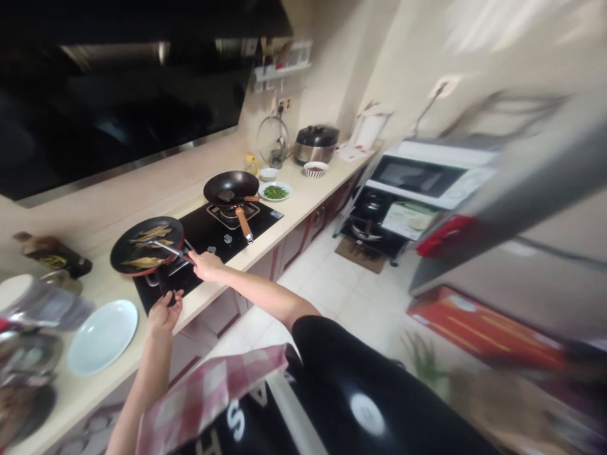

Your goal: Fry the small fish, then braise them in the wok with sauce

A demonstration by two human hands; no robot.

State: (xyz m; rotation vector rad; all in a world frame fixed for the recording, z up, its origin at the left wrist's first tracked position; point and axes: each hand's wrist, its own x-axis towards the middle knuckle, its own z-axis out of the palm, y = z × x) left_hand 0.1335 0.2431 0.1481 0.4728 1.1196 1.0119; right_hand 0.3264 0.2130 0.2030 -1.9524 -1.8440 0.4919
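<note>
The golden food lies in the black pan, left of my right grip, the nearer one, wrapped round a long tool pointing that way, but I can't tell if my left grip holds anything.

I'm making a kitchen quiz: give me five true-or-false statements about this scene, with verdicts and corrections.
1. The right hand grips a utensil over the frying pan. True.
2. The wok sits on the stove. True.
3. The utensil is over the wok. False: it is over the frying pan.
4. A white plate of green food stands beside the wok. True.
5. The green food lies in the frying pan. False: it lies on the white plate.
</note>
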